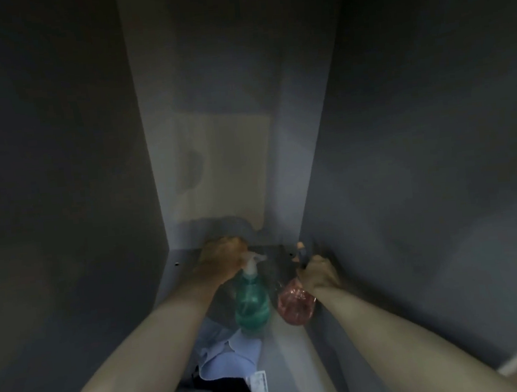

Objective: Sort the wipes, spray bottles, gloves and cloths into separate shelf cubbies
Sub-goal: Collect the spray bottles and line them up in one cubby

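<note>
Inside the dim grey cubby (403,152), two spray bottles stand side by side, near the back. The green bottle (251,302) looks like thin stiff plastic, probably light, best held at the narrow neck; the left hand (223,258) curls around its white sprayer top. The smaller pink bottle (293,305) should handle the same; the right hand (318,273) grips its neck. A soft blue cloth (230,354) lies in front.

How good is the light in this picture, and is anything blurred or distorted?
Head view: dim and grey overall, soft focus throughout; the left hand glows warmer on the green spray bottle; the right hand and pink spray bottle are murky; wide-angle stretch splays the cubby walls.
</note>
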Available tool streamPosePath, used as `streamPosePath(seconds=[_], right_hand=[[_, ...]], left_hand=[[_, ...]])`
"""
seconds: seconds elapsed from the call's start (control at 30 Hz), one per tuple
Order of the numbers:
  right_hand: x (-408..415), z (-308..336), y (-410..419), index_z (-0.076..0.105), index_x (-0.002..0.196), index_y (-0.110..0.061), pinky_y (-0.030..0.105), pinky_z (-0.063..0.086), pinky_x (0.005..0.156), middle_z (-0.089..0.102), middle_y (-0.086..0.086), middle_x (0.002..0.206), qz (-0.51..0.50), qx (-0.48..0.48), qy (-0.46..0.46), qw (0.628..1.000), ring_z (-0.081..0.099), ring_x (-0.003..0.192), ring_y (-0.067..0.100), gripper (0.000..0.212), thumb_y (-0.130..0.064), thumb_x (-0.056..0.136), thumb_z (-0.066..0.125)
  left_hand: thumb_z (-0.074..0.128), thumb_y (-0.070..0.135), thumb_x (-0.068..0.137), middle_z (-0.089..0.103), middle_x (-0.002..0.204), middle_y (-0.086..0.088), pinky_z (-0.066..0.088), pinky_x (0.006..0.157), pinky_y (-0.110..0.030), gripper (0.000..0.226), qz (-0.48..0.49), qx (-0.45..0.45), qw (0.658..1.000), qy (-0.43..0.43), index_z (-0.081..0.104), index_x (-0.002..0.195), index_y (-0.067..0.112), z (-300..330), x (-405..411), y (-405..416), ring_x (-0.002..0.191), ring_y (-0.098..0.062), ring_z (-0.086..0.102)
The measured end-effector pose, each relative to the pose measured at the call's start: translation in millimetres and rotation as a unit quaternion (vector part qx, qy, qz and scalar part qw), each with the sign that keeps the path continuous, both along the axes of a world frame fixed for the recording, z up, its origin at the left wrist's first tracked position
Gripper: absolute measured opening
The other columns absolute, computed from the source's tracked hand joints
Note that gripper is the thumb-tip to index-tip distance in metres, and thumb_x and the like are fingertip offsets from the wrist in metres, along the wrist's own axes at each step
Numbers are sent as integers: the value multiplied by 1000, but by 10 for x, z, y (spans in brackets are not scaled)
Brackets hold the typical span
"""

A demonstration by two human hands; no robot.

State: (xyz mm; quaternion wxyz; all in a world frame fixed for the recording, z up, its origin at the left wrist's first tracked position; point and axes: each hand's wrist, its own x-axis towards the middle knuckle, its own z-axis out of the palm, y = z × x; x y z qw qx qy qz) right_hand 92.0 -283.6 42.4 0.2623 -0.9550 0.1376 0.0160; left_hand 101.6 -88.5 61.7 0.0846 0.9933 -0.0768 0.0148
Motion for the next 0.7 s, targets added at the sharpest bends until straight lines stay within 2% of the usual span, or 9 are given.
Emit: streamPosePath(seconds=[0.13,0.27,0.33,0.43,0.53,0.6,0.7], right_hand=[[-84,13,-99,60,119,-8,32,46,92,60,13,127,-22,-51,9,998,57,118,28,41,-35,98,37],[-127,38,-211,54,128,-16,32,45,94,57,10,131,-8,-45,35,998,56,120,26,40,-34,98,36],[-146,32,-232,55,129,-19,32,44,97,57,9,132,9,-39,48,998,55,121,25,40,-34,99,33],[-173,-6,-239,62,121,-15,30,48,95,62,10,126,11,-23,59,998,59,116,24,36,-31,95,42],[-205,5,-259,62,119,-9,30,51,91,64,10,122,12,-4,89,996,62,112,25,35,-23,88,52],[-228,41,-284,62,120,-9,31,50,93,63,10,122,24,-5,92,995,61,112,25,38,-23,85,56],[-233,59,-319,62,120,-4,27,47,94,62,12,125,35,-28,89,995,59,116,25,45,-23,79,65]], left_hand=[[59,21,83,63,116,-10,49,90,-36,23,-1,-34,999,41,60,103,11,-83,-56,-34,110,-27,59],[56,22,84,64,120,-4,47,91,-34,26,-32,-48,998,6,64,108,21,-46,-133,-170,114,-26,58],[57,19,83,65,119,-1,46,89,-31,25,-66,-62,996,-18,67,106,23,6,-149,-225,113,-23,59],[61,15,82,63,111,-1,49,87,-31,19,-147,-71,987,-3,69,98,21,47,-168,-271,106,-21,62],[60,12,82,63,106,-5,49,83,-32,13,-205,-9,979,-1,67,93,15,39,-155,-315,100,-21,62],[59,13,83,63,110,-5,47,82,-30,15,-226,50,973,-25,66,96,15,59,-157,-371,105,-22,58],[59,14,83,61,114,-5,46,84,-31,19,-239,76,967,-47,68,100,16,104,-160,-472,111,-24,56]])
